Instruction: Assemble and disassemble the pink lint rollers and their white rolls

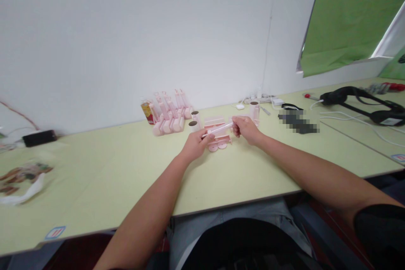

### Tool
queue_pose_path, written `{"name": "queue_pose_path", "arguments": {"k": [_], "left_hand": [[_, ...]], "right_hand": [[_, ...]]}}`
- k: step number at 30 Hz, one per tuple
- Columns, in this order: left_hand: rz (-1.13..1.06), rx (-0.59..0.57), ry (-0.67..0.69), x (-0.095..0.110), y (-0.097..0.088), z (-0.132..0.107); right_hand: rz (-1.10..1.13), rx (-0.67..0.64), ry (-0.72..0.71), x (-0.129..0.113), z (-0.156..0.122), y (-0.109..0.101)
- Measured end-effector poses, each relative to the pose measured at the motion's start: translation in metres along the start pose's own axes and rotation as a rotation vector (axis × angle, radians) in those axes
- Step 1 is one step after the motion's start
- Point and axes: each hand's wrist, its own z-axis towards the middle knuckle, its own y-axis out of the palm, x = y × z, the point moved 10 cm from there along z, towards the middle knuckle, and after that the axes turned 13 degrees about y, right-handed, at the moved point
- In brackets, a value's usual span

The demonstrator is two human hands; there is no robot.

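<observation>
Between my two hands a clear whitish tube [221,128] is held at a slant above the table. My left hand [196,144] pinches its lower left end, thumb on top. The fingers of my right hand [247,130] are closed at its upper right end. Just under the tube lie a pink tray-like part [225,139] and flat pink discs [213,148]. Rolls with brown open tops, one a front roll [193,125] and one a right roll [254,110], stand on either side. Smaller details at my fingertips are too small to make out.
Several pink assembled pieces [171,114] stand by the wall beside a yellow-red carton [147,112]. A power strip [259,98], white cables and a black headset frame [363,103] are on the right. Leftward are a black phone [39,138] and a white bag [27,192] with brown bits.
</observation>
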Motion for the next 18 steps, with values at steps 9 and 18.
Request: {"name": "queue_pose_path", "arguments": {"k": [9, 18], "left_hand": [[0.053, -0.217, 0.149, 0.022, 0.026, -0.002], [0.013, -0.269, 0.195, 0.036, 0.033, -0.003]], "right_hand": [[-0.877, -0.138, -0.424, -0.061, -0.052, 0.050], [-1.056, -0.312, -0.399, -0.056, -0.069, 0.075]]}}
